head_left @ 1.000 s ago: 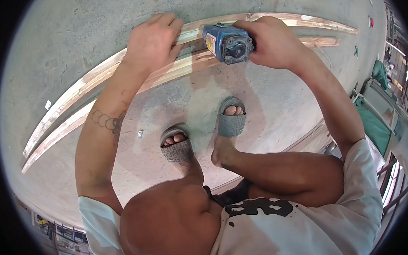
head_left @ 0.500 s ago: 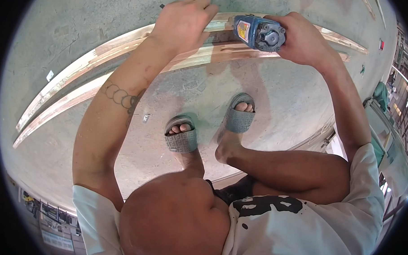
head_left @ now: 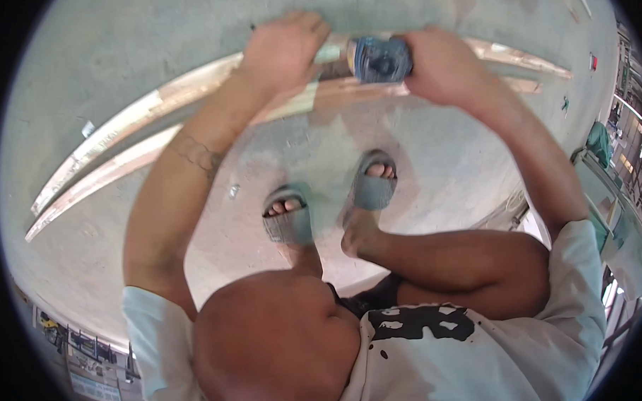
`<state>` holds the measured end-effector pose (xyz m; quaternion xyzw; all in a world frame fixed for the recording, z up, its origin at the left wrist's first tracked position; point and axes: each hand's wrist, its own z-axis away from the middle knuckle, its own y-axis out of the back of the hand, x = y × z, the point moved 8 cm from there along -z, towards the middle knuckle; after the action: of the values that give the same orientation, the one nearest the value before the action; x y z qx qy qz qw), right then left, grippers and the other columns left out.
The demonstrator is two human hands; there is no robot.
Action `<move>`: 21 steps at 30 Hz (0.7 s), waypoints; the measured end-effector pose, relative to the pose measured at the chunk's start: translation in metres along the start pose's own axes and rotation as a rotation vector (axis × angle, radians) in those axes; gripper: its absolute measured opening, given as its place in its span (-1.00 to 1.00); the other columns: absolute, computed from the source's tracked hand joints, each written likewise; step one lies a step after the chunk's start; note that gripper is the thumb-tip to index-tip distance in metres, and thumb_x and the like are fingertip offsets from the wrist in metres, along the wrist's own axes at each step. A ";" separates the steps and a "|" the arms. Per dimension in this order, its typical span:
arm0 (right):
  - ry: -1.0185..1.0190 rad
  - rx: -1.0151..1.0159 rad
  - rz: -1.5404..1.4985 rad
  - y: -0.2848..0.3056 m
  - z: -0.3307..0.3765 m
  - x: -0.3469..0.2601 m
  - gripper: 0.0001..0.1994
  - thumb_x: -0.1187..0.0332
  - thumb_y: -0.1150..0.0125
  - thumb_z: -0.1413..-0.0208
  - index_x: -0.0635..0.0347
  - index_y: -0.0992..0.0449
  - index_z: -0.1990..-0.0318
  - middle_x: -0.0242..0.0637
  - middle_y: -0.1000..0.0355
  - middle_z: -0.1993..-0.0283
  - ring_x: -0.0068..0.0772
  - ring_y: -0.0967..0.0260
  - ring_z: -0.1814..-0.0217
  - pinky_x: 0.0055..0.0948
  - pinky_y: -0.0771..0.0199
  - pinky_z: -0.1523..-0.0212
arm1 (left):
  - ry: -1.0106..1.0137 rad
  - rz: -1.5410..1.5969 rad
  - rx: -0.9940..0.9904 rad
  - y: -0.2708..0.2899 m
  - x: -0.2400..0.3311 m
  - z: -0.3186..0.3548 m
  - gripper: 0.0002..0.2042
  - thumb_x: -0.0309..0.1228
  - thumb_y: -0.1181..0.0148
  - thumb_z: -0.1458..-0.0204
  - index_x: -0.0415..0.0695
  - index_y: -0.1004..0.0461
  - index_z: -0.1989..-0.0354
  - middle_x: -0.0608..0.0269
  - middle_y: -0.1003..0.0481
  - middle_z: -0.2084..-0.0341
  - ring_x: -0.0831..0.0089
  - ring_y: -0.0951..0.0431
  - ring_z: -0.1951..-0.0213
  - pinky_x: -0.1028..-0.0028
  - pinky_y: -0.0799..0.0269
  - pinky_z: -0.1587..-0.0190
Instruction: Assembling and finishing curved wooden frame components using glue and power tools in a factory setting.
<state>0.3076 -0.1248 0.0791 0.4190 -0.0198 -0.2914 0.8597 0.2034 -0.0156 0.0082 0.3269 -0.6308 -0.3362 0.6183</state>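
Blue-grey power tool [head_left: 381, 58], blurred, sits at the top of the view on the long pale wooden strips [head_left: 156, 128] that lie across the concrete floor [head_left: 69, 61]. Right hand [head_left: 447, 67] is wrapped around the tool's right end, fingers closed on the body. Left hand [head_left: 282, 50] lies flat, fingers spread narrow, pressing on the nearer strip just left of the tool; whether it also touches the tool's nose I cannot tell, motion blur hides the gap. Both forearms run up from the lower edge.

Person squats, feet in grey slippers [head_left: 288, 219] on the floor below the strips, one foot left, one right [head_left: 373, 184], well apart from the tool. White T-shirt with black print [head_left: 424, 324] fills the bottom. Small pale scraps [head_left: 87, 128] lie on the floor near the strips' left part. Green frames or carts [head_left: 600, 143] stand at the far right rim.

Handling judgement: tool looks compact but dense, rigid casing, likely vibrating, so best taken around the body with a full wrap, second hand steadying. Strips look long, thin, light and springy; they likely flex and slide on smooth concrete, so hold them down flat close beside the tool, not at the far ends. Edges may splinter.
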 end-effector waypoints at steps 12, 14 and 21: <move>-0.126 0.338 -0.524 -0.003 0.149 0.126 -0.70 0.44 -0.34 -0.08 0.31 -0.60 0.02 -0.06 -0.65 0.17 -0.25 -0.63 0.12 -0.30 -0.57 0.07 | 0.252 -0.113 -0.050 0.074 -0.076 0.116 -0.62 -0.31 -0.41 0.10 -0.09 -0.53 0.07 0.09 -0.52 0.07 0.01 -0.54 0.01 0.12 -0.52 0.01; -0.211 0.386 -0.637 -0.008 0.175 0.148 -0.70 0.39 -0.37 -0.07 0.30 -0.60 0.04 -0.08 -0.64 0.18 -0.27 -0.62 0.14 -0.29 -0.56 0.07 | 0.582 -0.245 -0.204 0.090 -0.123 0.180 -0.49 -0.32 -0.46 0.12 -0.10 -0.51 -0.07 -0.02 -0.50 -0.10 -0.07 -0.51 -0.11 0.08 -0.48 -0.12; -0.412 0.237 -0.505 -0.047 0.187 0.170 -0.79 0.42 -0.37 -0.13 0.33 -0.62 0.12 -0.15 -0.64 0.29 -0.50 -0.52 0.28 -0.35 -0.54 0.16 | 0.289 -0.050 -0.024 0.077 -0.010 0.078 -0.20 -0.28 -0.53 0.17 -0.26 -0.33 -0.31 -0.13 -0.42 -0.22 -0.11 -0.38 -0.25 0.03 -0.30 -0.30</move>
<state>0.3740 -0.3678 0.1305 0.4402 -0.1222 -0.5690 0.6838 0.1260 0.0379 0.0654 0.3803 -0.5227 -0.3083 0.6980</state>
